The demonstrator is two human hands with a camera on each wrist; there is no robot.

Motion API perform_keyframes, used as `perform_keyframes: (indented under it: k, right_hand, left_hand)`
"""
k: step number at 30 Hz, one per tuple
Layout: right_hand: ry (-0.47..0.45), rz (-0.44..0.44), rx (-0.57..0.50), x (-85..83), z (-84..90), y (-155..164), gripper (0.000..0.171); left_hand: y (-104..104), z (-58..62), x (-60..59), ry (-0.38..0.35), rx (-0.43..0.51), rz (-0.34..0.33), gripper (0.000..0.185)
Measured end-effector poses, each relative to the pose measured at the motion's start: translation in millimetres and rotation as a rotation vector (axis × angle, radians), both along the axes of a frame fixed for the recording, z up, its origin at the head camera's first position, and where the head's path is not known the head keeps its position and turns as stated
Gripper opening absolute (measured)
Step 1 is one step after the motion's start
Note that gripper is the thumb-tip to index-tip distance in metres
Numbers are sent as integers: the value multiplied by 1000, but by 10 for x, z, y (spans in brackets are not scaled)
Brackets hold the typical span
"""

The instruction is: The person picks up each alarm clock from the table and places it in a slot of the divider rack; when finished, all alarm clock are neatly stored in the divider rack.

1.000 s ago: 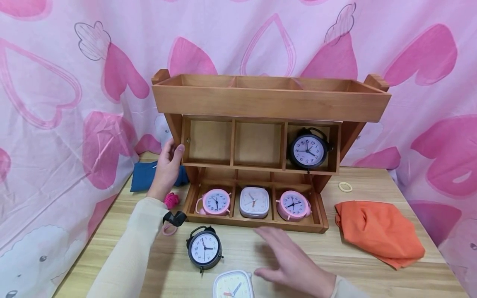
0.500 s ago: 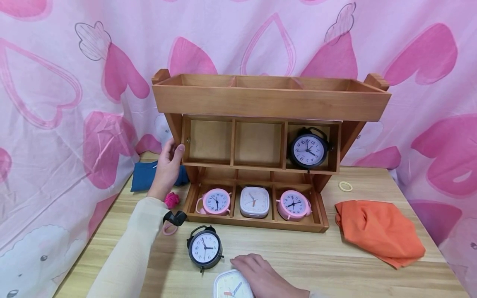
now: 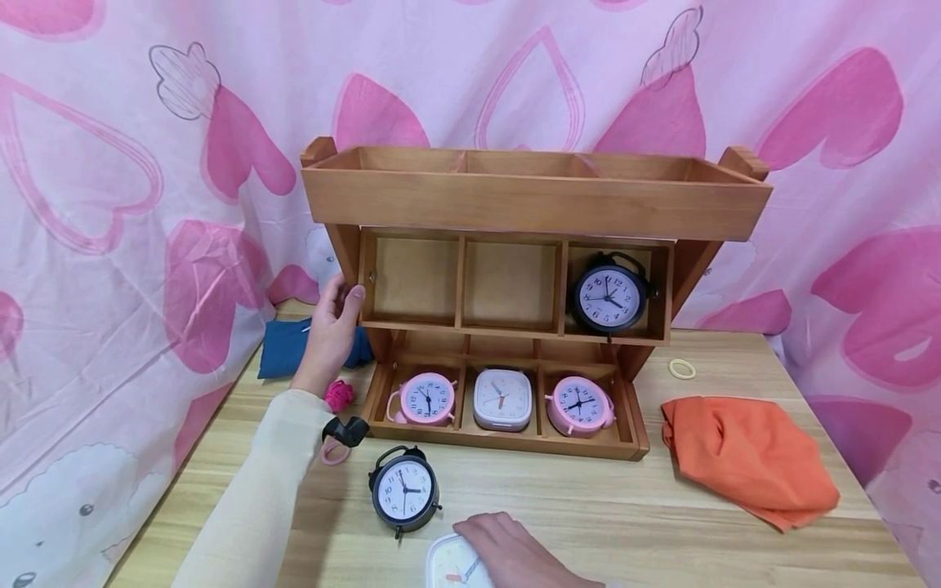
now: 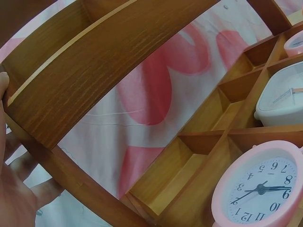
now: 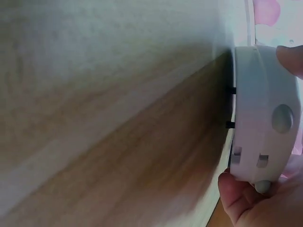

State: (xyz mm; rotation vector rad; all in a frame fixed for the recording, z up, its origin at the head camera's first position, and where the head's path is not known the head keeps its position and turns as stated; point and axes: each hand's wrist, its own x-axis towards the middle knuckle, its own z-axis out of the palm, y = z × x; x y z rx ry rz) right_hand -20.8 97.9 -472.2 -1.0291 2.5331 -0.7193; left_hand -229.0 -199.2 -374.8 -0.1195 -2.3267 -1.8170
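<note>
The white square clock (image 3: 457,569) lies at the table's (image 3: 603,506) near edge, gripped by the right hand (image 3: 515,555), beside a black clock (image 3: 403,490). The left hand (image 3: 332,327) holds the wooden shelf's (image 3: 529,196) left side.

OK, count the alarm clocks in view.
6. Black clock in the shelf's middle row; pink clock, white clock and second pink clock below; black table clock; white clock in hand.

The left hand (image 3: 332,325) holds the wooden shelf (image 3: 532,200) while the right hand (image 3: 515,551) grips the white clock (image 3: 452,567)
</note>
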Motion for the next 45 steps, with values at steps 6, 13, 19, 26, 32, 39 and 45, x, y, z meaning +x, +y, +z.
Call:
perform_keyframes:
  k: [6,13,19,26,32,39,45]
  right_hand:
    - [-60,-106,-45,-58,195,124,104]
    - [113,-215,-97,-137,523,270,101]
    - [359,-280,-196,-295,766,330,108]
    - [473,-324,-297,-650,1174,336,107]
    - [490,-366,-310,-990,1510,374,105]
    - [581,-393,-305,-1372,1733,443,103]
    - [654,-416,-284,-1579,1738,441,102]
  left_hand:
    - [5,11,6,-1,1,-2,65]
    - [3,-1,-4,0,-3,-1,65]
    - [1,12,8,1,-7,11,63]
    - [0,8,16,-12,-17,9,65]
    - [8,17,23,-35,-21,8,64]
    - [78,207,145,-59,-16,0,62]
    - [108,297,215,-57,-6,-10,61]
